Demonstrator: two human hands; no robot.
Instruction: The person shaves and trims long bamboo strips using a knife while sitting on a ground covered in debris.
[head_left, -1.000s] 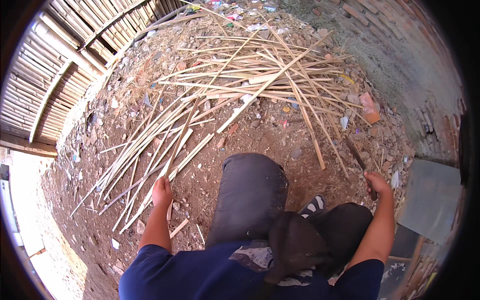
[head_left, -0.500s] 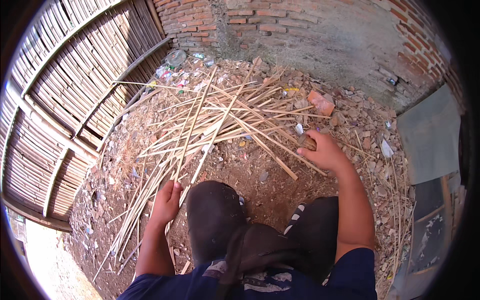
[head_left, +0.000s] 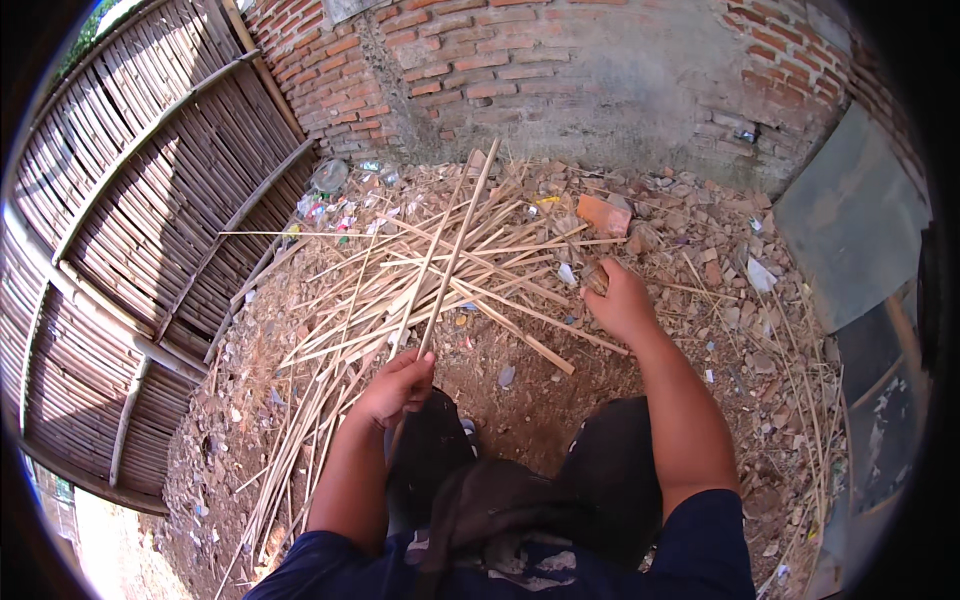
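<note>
Pale print marks the navy shirt (head_left: 692,548), the left hand (head_left: 398,388) grips a wooden strip (head_left: 458,250), the right hand (head_left: 622,304) a brown handle (head_left: 598,278), and piled strips (head_left: 488,252) near the ground's (head_left: 530,418) walled edge.

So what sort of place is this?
It looks like an outdoor yard, perhaps beside a building: there's a weathered brick wall at the back, a slatted fence, probably bamboo, on the left, and bare dirt ground strewn with rubble.

Tool (head_left: 599,278) mostly hidden in right hand (head_left: 622,305)
</note>
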